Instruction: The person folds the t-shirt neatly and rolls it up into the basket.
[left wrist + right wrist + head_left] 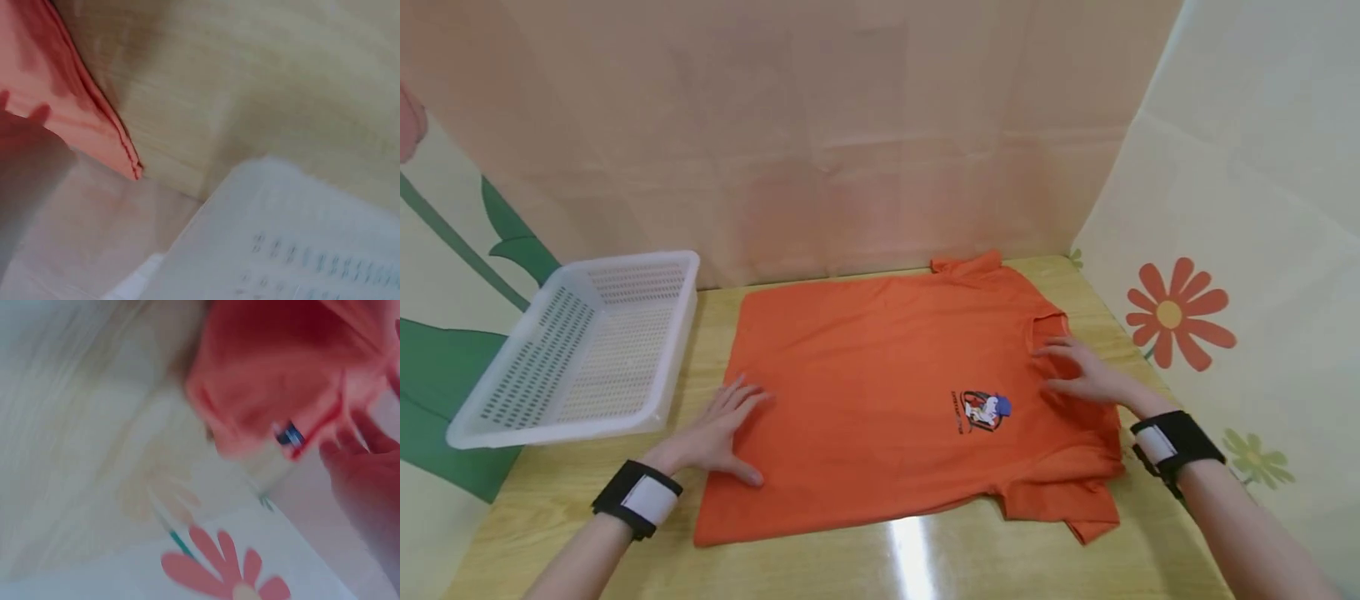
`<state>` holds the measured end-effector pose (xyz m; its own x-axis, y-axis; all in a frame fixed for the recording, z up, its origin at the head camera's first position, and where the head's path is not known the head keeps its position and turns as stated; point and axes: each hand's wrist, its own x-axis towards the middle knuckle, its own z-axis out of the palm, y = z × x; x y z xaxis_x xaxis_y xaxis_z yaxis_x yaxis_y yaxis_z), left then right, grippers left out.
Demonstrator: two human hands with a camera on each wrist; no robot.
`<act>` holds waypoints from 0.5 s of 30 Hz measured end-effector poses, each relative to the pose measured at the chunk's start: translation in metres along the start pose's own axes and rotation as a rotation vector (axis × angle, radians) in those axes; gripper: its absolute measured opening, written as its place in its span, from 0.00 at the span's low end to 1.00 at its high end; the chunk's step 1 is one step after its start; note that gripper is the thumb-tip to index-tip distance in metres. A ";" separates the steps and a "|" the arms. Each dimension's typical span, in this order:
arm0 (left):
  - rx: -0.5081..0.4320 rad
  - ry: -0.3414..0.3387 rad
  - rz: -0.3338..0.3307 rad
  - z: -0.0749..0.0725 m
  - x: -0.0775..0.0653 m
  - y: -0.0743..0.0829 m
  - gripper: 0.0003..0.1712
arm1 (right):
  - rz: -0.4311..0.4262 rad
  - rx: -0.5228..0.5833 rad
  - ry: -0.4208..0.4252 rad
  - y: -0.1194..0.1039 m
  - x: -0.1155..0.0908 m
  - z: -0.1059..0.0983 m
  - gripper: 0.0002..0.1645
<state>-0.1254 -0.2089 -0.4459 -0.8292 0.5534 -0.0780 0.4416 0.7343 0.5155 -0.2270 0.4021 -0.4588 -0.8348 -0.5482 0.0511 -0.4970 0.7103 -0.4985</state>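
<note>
Orange short-sleeved cloth T-shirt (865, 358) laid flat on pale wood-grain surface (805, 571), near white rectangular perforated plastic basket (617, 358). Left hand (718, 437) at hem, fingers spread; right hand (1081, 375) near collar (1047, 317), fingers apart.

I count one orange shirt (880, 392), my two hands (722, 437) (1086, 377) at it, two wristbands (637, 498) (1178, 448) near it, one white basket (625, 358) left of it.

Lettering (957, 413) on the shirt (857, 367) is too small to read.
</note>
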 end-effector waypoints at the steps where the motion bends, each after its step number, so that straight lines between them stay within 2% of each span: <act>1: -0.058 0.022 0.037 0.002 -0.004 0.002 0.54 | -0.039 0.014 -0.004 -0.003 -0.006 -0.005 0.21; 3: -0.171 0.001 0.070 0.004 -0.012 0.007 0.37 | -0.080 0.037 -0.074 -0.007 -0.019 -0.015 0.09; 4: -0.220 -0.031 0.085 0.006 -0.015 0.010 0.30 | -0.074 0.068 -0.145 -0.010 -0.024 -0.020 0.06; 6: -0.297 -0.128 0.089 0.008 -0.023 0.015 0.20 | -0.009 0.143 -0.314 -0.013 -0.036 -0.026 0.05; 8: -0.304 -0.223 0.079 0.010 -0.030 0.020 0.18 | 0.095 0.187 -0.469 -0.015 -0.047 -0.029 0.06; 10: -0.254 -0.278 0.062 0.011 -0.035 0.025 0.21 | 0.165 0.242 -0.562 -0.015 -0.057 -0.030 0.07; 12: -0.187 -0.305 0.032 0.011 -0.040 0.029 0.24 | 0.185 0.287 -0.599 -0.013 -0.066 -0.028 0.10; 15: -0.123 -0.322 0.014 0.009 -0.045 0.031 0.28 | 0.129 0.343 -0.602 -0.008 -0.078 -0.024 0.16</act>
<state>-0.0710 -0.2076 -0.4336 -0.6644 0.6729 -0.3251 0.3911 0.6838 0.6160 -0.1633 0.4494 -0.4379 -0.5566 -0.6886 -0.4649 -0.2176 0.6608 -0.7183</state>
